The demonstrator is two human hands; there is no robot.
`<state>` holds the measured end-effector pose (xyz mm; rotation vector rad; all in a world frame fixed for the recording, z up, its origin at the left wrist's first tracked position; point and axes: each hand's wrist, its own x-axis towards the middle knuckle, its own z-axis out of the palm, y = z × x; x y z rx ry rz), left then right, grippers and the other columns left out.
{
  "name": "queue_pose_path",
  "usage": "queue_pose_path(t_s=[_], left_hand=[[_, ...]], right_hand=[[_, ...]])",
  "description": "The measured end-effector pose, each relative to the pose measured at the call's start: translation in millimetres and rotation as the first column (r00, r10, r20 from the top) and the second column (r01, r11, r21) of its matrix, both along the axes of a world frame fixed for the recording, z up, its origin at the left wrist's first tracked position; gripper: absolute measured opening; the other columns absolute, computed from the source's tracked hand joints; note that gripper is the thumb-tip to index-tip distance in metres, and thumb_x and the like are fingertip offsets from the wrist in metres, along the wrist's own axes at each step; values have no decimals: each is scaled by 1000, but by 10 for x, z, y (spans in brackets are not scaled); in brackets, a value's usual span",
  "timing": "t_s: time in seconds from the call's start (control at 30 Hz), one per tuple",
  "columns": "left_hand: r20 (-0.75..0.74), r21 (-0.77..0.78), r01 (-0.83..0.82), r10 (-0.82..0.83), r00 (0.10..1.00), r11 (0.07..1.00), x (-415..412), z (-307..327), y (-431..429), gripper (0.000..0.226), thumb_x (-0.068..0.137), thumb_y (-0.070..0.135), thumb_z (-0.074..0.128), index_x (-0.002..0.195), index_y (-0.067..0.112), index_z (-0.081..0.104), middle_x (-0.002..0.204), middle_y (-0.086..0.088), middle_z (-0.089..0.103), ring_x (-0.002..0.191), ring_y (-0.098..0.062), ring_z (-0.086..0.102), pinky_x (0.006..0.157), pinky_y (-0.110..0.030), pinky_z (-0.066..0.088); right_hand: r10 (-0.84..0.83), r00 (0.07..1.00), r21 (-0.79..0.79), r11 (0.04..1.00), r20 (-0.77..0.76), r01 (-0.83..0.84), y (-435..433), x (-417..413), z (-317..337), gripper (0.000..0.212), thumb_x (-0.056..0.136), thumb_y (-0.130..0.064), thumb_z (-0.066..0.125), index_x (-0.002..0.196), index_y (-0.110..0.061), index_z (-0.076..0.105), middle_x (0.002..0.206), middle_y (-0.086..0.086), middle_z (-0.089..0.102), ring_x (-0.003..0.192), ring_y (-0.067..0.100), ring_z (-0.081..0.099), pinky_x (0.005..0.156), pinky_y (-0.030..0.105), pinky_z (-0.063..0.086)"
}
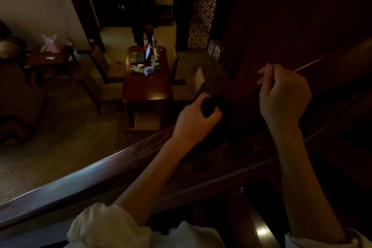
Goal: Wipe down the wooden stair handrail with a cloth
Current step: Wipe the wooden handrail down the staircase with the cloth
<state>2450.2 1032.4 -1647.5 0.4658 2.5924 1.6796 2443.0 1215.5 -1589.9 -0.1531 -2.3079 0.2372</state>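
Far to your left, below the stairs, a small side counter point(46, 59) carries a pink bag point(51, 43). Further right a long wooden counter point(148, 88) stands among chairs, with two water bottles point(149, 40) at its far end and an open laptop point(145, 53) just in front of them.

The wooden handrail point(80, 179) runs from the lower left up toward the middle. Your left hand point(196, 119), with a white sleeve point(104, 225) pushed up the arm, reaches across the rail. Its fingers are curled tightly round a dark cloth point(214, 103), bunched at the rail's upper end. It is too dark to tell if the cloth touches the wood.

Your right hand point(285, 94) is raised apart from the cloth, back toward you, fingers curled. You cannot tell whether it holds anything. A glossy stair tread point(260, 227) shows at the lower right.
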Motion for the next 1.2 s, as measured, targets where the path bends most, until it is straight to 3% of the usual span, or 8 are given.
queue_pose_path(t_s=[0.13,0.27,0.4,0.57,0.73,0.97,1.1,1.2], left_hand=[[194,-51,-166,173,966,985,213,-525,-854,11,94,29,56,100,37,53,87,5,65,78,-13,67,68,-29,57],[235,-196,-266,309,922,944,296,-651,-1177,18,94,31,56,113,30,55,94,3,65,83,-14,66,68,-27,54],[85,-125,-152,163,983,980,175,-320,-476,32,91,32,59,122,27,51,107,2,62,91,-10,62,86,-37,55],[-144,-97,-172,158,977,980,392,-256,-265,43,89,32,60,128,17,48,122,0,54,116,-12,46,110,-44,36],[-200,-122,-322,294,934,939,875,-912,-849,55,83,46,50,132,24,41,135,3,44,124,-13,46,98,-39,49],[-438,-241,-269,143,887,933,714,-759,-362,76,81,35,65,143,21,25,147,-1,22,142,-22,18,112,-45,21],[-504,-248,-281,124,855,927,667,-725,-163,84,72,19,80,141,15,32,144,-11,36,138,-23,24,111,-42,22],[-608,-281,-306,77,790,910,732,-916,-465,65,78,23,68,136,14,39,141,-10,40,139,-16,25,111,-36,26]], right_hand=[[93,983,98,989,159,-110,-247,129,-122,34,103,-29,37,97,-14,67,84,4,68,87,24,64,105,42,31],[187,938,253,931,293,-265,-668,202,-438,39,102,-31,36,87,-16,70,83,1,70,86,22,65,103,42,33],[100,856,301,910,507,-284,-751,155,-383,38,103,-31,32,93,-17,66,90,2,69,94,23,60,99,38,27],[153,889,252,926,432,-281,-729,164,-426,33,102,-22,40,87,-10,66,83,8,68,87,29,60,95,43,33],[120,923,276,933,365,-230,-788,118,-496,38,102,-27,37,80,-11,65,72,4,65,77,24,59,93,42,35],[124,940,304,926,318,-225,-793,117,-505,37,102,-26,39,82,-10,65,72,5,66,77,25,61,91,42,38],[149,943,306,921,296,-241,-766,130,-498,36,101,-24,40,80,-9,66,73,7,67,76,27,61,89,42,38],[170,943,291,922,287,-255,-755,135,-495,37,101,-24,40,79,-10,65,71,5,66,74,25,61,90,42,39]])
